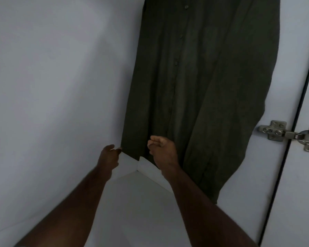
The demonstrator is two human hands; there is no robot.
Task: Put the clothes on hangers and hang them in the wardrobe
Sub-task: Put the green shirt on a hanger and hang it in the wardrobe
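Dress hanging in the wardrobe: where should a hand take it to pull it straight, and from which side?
Probably the bottom hem of the dress, approached from below and in front. It hangs free down to the hem, and its lower left corner sits just above the wardrobe floor. The left hand is already at that corner; the right hand is at the hem beside it. The hanger is out of view.

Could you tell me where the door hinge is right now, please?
In the head view the hinge sits at the right edge, on the white panel just right of the hanging dark dress.
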